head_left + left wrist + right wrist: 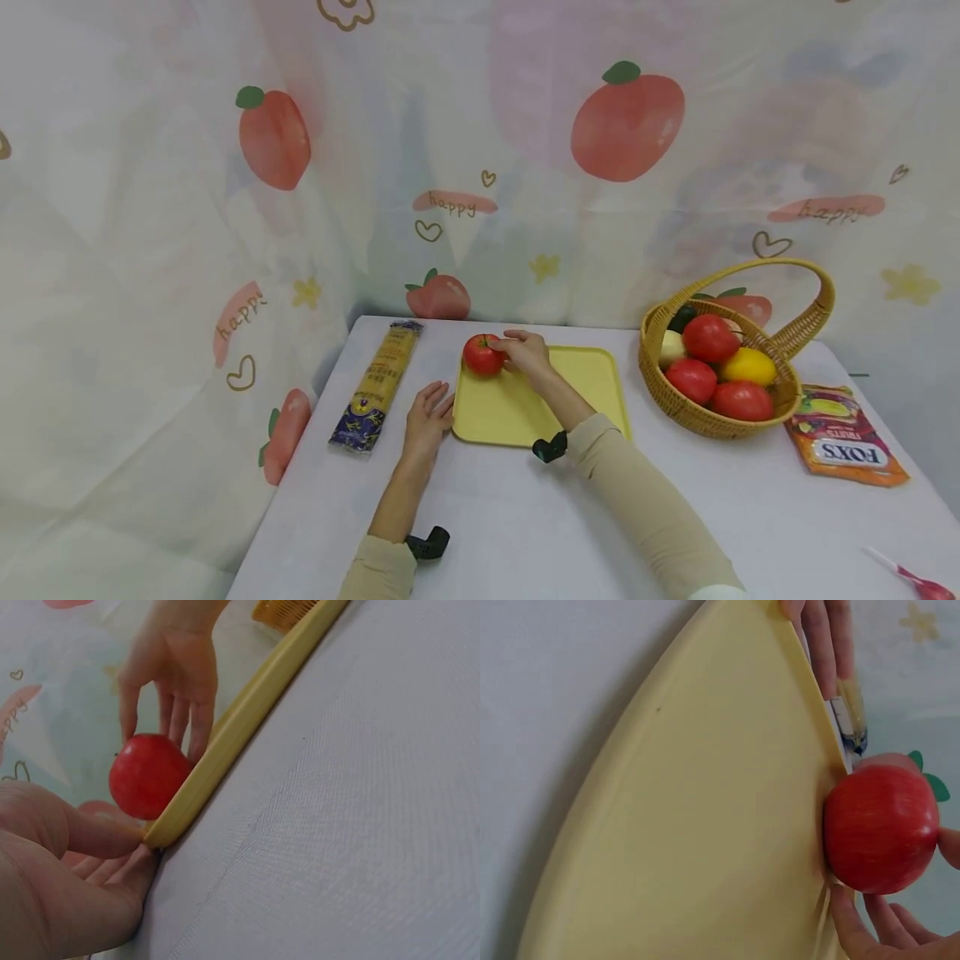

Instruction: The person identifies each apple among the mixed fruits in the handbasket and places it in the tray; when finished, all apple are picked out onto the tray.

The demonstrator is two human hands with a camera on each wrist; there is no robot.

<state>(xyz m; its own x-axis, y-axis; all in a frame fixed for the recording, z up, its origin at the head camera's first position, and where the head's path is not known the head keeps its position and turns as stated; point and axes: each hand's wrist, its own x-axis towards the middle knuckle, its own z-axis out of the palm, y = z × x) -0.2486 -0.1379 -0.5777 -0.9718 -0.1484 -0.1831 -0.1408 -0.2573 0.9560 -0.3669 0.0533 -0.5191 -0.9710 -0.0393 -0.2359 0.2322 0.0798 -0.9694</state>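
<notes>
A red apple (483, 356) with a thin dark stem sits at the far left corner of a shallow yellow tray (566, 396). My right hand (527, 357) reaches across the tray and holds the apple, thumb on one side and fingertips on the other, as the right wrist view shows with the apple (881, 829) close to the rim. At the tray's left edge is my left hand (427, 423). In the left wrist view its thumb (105, 834) lies on the rim and the other fingers curl below, pinching the tray's edge.
Left of the tray lies a long yellow and blue noodle packet (378, 387). A wicker basket (693, 417) with a tall handle, full of fruit, stands at the right. Beside it are a FOX'S sweets bag (847, 437) and a pink-and-white utensil (918, 581). A printed curtain closes the back.
</notes>
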